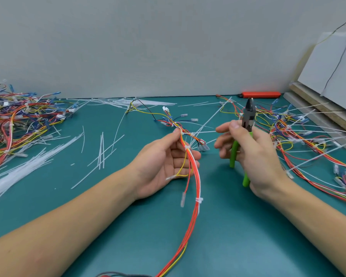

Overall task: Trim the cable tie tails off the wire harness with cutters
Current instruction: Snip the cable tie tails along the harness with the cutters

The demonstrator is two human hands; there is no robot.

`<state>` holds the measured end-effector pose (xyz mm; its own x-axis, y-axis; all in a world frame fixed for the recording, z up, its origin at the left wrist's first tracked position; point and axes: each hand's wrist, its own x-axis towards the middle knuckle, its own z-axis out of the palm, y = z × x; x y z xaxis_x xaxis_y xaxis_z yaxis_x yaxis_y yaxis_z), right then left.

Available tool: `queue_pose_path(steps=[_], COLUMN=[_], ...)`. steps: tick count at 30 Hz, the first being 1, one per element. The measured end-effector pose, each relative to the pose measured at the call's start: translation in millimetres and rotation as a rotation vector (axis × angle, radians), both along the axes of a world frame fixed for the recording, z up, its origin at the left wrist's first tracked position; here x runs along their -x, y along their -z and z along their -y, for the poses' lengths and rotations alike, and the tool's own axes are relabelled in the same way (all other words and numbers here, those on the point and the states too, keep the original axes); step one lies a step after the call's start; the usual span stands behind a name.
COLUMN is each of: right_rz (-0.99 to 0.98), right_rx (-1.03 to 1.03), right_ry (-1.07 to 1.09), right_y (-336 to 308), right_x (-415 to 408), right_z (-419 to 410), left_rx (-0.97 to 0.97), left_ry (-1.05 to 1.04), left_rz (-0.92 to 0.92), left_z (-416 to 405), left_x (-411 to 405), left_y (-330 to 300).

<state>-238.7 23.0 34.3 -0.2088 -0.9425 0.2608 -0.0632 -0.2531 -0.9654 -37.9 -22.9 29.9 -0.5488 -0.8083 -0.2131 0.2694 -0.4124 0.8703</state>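
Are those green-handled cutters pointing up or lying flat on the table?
Pointing up. The right hand holds the cutters off the table, dark tip toward the wall, green handles hanging below the fingers.

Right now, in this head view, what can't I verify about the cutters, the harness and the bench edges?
- Cutters: the blades are too small and blurred to tell open from closed; the right hand hides part of the green handles.
- Wire harness: its lower end is cut off by the bottom edge.
- Left wire pile: cut off by the left edge.
- Orange tool: too small to identify.
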Motion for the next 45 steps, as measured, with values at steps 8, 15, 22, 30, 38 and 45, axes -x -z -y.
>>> queue_pose_path(steps=[8,15,22,30,38,45], right_rz=[-0.115,0.006,-0.138,-0.688,-0.980,-0.906], right_rx=[0.146,0.114,0.352,0.198,-0.021,-0.033], right_ry=[0.129,0.258,0.329,0.032,0.011,0.044], right_y=[-3.3,1.3,-6.9,0.2,8.4,9.8], right_x=[-10.4,-4.2,-3.6,-8.6,-4.2,-0.9], right_z=[-6.1,3.0,-9.3,-14.2,-4.0,-4.5], left_rx=[-0.018,-0.008,-0.074,-0.116,-0.123,-0.039], left_ry=[-0.050,-0.060,-0.079,-0.058,0.019,0.081], left_rz=[0.014,-0.064,-0.104,-0.119,-0.164,-0.099], left_z=[0.7,1.3,2.5,4.6,7.0,7.0], left_x=[1.1,1.8,0.9,-0.9,-3.6,-5.1], left_y=[-0.2,3.6,1.3,0.1,2.6,5.7])
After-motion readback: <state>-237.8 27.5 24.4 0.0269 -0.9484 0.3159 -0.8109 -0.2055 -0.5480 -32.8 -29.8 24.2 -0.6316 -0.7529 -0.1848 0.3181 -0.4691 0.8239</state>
